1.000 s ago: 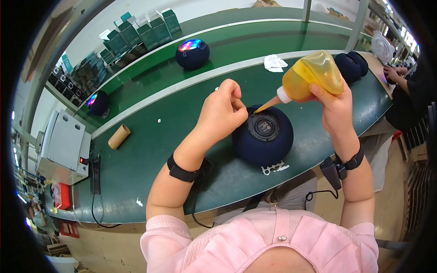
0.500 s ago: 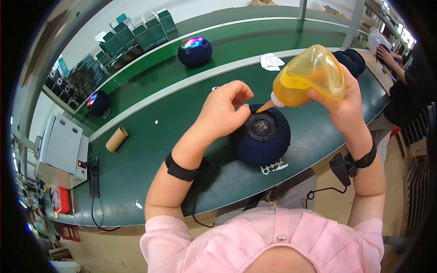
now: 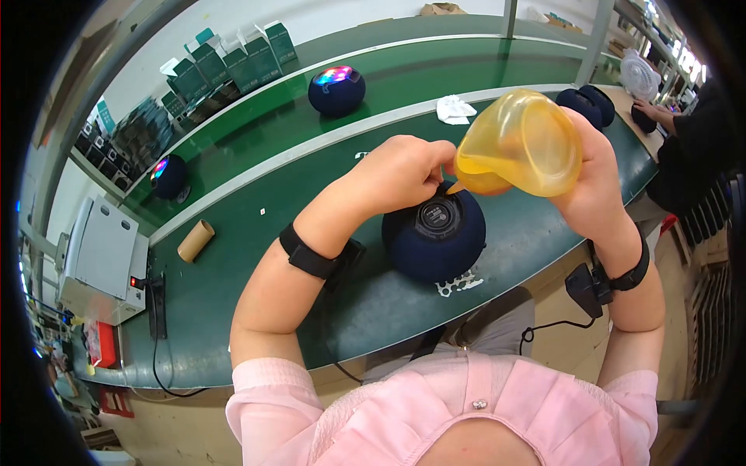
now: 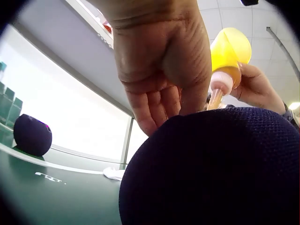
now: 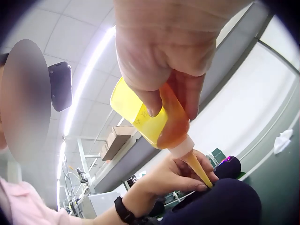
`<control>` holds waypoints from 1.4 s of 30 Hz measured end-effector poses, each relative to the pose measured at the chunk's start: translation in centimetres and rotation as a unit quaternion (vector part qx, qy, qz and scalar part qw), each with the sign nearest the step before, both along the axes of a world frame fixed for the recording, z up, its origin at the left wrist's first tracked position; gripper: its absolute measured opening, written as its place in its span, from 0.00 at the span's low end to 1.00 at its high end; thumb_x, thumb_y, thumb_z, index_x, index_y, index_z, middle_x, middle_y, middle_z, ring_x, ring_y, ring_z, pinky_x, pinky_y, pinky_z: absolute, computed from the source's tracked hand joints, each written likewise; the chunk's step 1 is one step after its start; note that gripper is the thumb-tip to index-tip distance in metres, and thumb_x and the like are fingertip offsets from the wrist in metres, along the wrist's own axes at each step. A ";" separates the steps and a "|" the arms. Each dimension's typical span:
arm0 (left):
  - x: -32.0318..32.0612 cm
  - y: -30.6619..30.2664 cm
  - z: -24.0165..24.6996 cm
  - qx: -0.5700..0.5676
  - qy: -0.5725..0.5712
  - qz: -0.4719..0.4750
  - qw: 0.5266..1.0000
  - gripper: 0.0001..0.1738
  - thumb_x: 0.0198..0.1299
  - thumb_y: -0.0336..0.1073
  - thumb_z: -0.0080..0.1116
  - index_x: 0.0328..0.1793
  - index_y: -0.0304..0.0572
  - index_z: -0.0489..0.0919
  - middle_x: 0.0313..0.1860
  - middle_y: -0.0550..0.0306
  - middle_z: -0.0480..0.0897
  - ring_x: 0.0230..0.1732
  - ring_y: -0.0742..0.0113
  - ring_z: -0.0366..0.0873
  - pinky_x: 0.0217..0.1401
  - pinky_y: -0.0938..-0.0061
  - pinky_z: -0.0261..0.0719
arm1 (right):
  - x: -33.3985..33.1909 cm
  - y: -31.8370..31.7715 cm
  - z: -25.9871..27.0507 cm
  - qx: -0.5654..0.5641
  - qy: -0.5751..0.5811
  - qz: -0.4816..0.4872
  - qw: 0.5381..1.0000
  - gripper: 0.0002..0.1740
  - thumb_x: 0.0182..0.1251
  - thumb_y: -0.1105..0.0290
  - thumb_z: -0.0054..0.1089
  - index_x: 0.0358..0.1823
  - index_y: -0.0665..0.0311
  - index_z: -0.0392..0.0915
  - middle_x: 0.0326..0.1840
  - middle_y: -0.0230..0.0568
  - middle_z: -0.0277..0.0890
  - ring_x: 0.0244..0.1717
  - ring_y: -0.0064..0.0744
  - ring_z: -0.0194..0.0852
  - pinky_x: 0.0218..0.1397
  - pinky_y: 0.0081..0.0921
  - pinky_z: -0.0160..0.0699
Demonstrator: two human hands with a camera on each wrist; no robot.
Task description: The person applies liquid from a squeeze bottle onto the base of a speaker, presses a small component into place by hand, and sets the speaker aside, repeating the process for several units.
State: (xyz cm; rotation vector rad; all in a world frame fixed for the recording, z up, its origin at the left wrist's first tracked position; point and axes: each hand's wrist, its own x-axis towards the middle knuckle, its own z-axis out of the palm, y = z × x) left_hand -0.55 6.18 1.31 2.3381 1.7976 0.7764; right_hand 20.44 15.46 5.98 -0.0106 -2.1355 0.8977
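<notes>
A round navy fabric speaker [image 3: 423,245] stands on the green bench with its black base disc [image 3: 440,218] turned up. My right hand [image 3: 594,186] grips a translucent squeeze bottle [image 3: 505,144] of yellow liquid, tipped downward. The bottle's tapered nozzle [image 5: 199,169] points at the edge of the base disc, right beside the left fingertips. My left hand [image 3: 404,172] is over the far left of the speaker, fingers curled and thumb at the disc's edge. In the left wrist view the speaker hides the fingertips, and I cannot tell what they hold.
Two lit speakers [image 3: 336,91] [image 3: 168,177] stand on the belt behind, near several dark green boxes [image 3: 245,66]. White tissue [image 3: 455,110], a cardboard tube [image 3: 196,241] and a grey machine [image 3: 109,256] are on the bench. More dark speakers [image 3: 579,107] stand at right, near another person's hand [image 3: 653,113].
The bottle has tipped further upright over the speaker, hiding most of its nozzle in the head view. My left hand has shifted right, its fingers now close to the bottle.
</notes>
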 end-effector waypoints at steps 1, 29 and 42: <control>-0.3 0.5 -0.5 0.000 -0.001 0.001 1.000 0.16 0.41 0.22 0.55 0.41 0.39 0.76 0.27 0.50 0.82 0.31 0.53 0.80 0.36 0.68 0.77 | -0.3 -0.1 0.2 0.018 -0.011 -0.001 1.000 0.16 0.50 0.80 0.63 0.42 0.69 0.73 0.34 0.35 0.75 0.34 0.20 0.70 0.41 0.18 0.71; -4.3 0.4 -8.9 0.117 -0.272 0.000 0.955 0.13 0.57 0.30 0.60 0.50 0.40 0.76 0.43 0.57 0.80 0.45 0.68 0.77 0.48 0.74 0.77 | -13.1 -5.4 5.2 0.365 -0.401 0.003 0.840 0.13 0.40 0.75 0.63 0.31 0.70 0.76 0.26 0.52 0.75 0.33 0.50 0.77 0.37 0.35 0.76; -1.8 0.1 -6.1 0.084 -0.359 -0.022 0.929 0.30 0.50 0.36 0.67 0.60 0.47 0.69 0.57 0.58 0.73 0.57 0.65 0.70 0.59 0.69 0.69 | -10.7 -4.1 5.1 0.375 -0.286 -0.002 0.881 0.12 0.42 0.75 0.62 0.32 0.69 0.75 0.26 0.53 0.74 0.32 0.51 0.76 0.36 0.34 0.75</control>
